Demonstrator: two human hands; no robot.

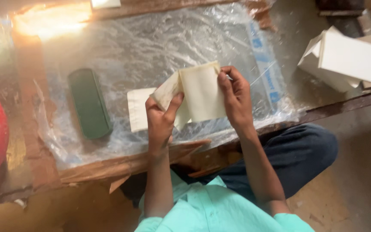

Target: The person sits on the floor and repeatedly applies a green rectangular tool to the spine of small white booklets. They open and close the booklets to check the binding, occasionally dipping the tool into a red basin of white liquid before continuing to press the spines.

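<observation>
Both hands hold a cream card up over the plastic sheet. The left hand pinches its bent left flap; the right hand clamps the right edge. The fold looks half made; pressing the crease flat would need firm thumbs. A flat card lies just left of the left hand, a green block farther left.

A worn wooden table under a crinkled clear plastic sheet fills the view, sunlight glaring at eleven o'clock, with bare dusty floor from three to five o'clock.
</observation>
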